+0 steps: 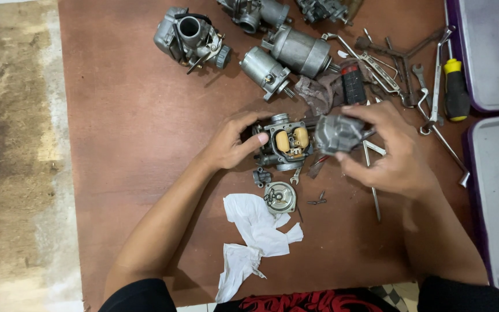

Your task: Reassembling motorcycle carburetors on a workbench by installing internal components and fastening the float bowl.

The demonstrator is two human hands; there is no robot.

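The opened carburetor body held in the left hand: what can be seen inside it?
Inside the carburetor body sit two yellowish floats side by side in a metal frame. The parts beneath them are covered, and the left hand hides the body's left side.

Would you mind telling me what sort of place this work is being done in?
Probably a small engine repair bench: spare carburetors lie on a brown board, beside wrenches and a screwdriver. The left hand steadies an opened carburetor.
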